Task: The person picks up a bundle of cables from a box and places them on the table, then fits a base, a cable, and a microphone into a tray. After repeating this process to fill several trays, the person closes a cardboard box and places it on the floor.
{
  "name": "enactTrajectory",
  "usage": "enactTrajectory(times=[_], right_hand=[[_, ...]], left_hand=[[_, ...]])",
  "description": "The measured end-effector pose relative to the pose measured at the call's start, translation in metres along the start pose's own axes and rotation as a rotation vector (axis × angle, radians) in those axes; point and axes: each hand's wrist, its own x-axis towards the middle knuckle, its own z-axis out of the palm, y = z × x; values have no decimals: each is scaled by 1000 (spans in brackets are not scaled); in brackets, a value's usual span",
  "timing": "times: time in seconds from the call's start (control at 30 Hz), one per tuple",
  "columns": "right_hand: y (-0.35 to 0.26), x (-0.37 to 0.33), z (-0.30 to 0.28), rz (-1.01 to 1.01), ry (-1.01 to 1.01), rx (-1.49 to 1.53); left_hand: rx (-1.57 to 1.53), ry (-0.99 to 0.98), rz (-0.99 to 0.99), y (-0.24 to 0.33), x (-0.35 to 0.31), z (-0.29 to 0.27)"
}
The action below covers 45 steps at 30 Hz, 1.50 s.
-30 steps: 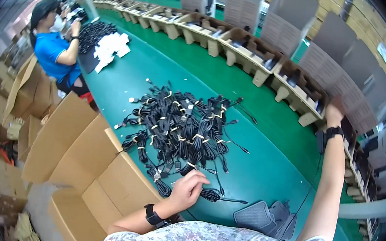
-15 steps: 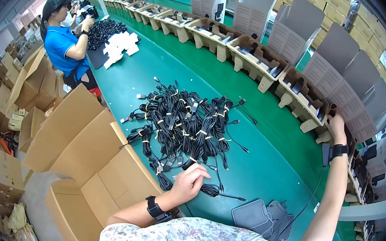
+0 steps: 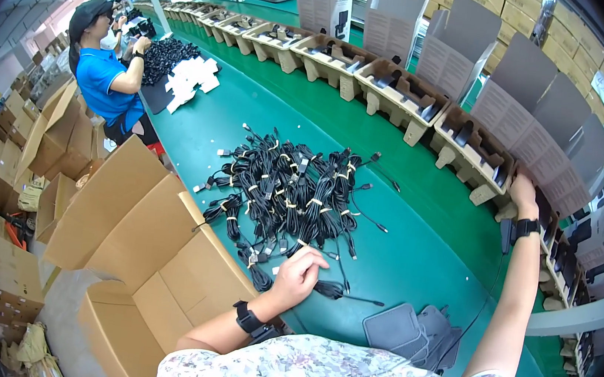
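Observation:
My left hand (image 3: 298,274) is curled, its fingers pressed together, at the near edge of a pile of black cables (image 3: 283,186) tied with pale bands. Whatever lies inside its grip is hidden. Just right of it, partly under the hand, is a single cable bundle (image 3: 329,289). My right hand (image 3: 523,193) reaches to the far right, its fingers down at the end of a brown moulded tray (image 3: 480,158) with dark parts in it. Those fingertips are hidden from view. Both wrists wear black bands, and a small dark box with a thin wire hangs at the right one.
More trays (image 3: 400,88) with upright printed box flaps (image 3: 457,38) line the green table (image 3: 414,246). Grey pouches (image 3: 412,331) lie near my body. An open carton (image 3: 179,286) stands at the left. A person in blue (image 3: 106,77) works further along, beside black parts and white pieces.
My right hand has turned downward at the tray, and its fingers show less than before. My left hand has stayed nearly in place beside the cables.

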Motion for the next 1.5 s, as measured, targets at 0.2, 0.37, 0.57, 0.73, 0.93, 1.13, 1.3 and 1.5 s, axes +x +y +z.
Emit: enactTrajectory(times=[0.2, 0.37, 0.57, 0.73, 0.93, 1.13, 1.3, 1.5], right_hand=[[-4, -37, -18, -10, 195, 98], [-45, -99, -56, -290, 321, 215], [-75, -188, -122, -246, -205, 228], [-91, -249, -153, -359, -538, 329], [-156, -288, -158, -735, -341, 475], [-173, -288, -143, -815, -555, 385], [-173, -272, -147, -785, -689, 262], [-171, -269, -129, -720, -640, 330]], left_hand=[[-5, 28, 66, -3, 4, 2], [14, -14, 30, -13, 8, 3], [-88, -70, -47, -16, 5, 2], [-153, -90, -118, -1, 3, 4], [-112, -99, -61, -5, -1, 2], [-97, -62, -62, 0, 2, 6], [-87, -66, -40, -3, 4, 6], [-90, -106, -36, -5, 4, 4]])
